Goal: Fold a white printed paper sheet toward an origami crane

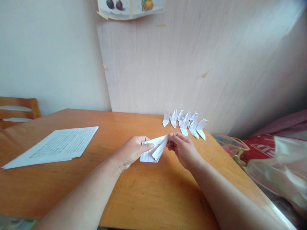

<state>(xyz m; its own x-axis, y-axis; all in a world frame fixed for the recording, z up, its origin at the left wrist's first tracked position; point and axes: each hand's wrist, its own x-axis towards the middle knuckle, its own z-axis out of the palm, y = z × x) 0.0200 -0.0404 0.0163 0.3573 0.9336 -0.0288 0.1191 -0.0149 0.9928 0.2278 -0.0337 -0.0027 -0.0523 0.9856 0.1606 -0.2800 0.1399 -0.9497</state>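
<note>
Between my hands, above the table, is a partly folded sheet of printed white paper (158, 148), with a narrow flap lying slantwise across it. My left hand (133, 150) is closed on its left side, thumb flat on top and the other fingers behind. At the upper right corner my right hand (183, 148) pinches the paper between thumb and fingers. Just beyond my right hand stand several folded paper cranes (184, 123), made from similar printed paper, grouped near the back right of the table.
A stack of printed sheets (62, 143) lies on the wooden table (134, 198) at the left. The wall (153, 70) rises behind the table. A wooden chair (19, 108) stands at the far left. Red and clear plastic bags (271, 153) sit beyond the table's right edge.
</note>
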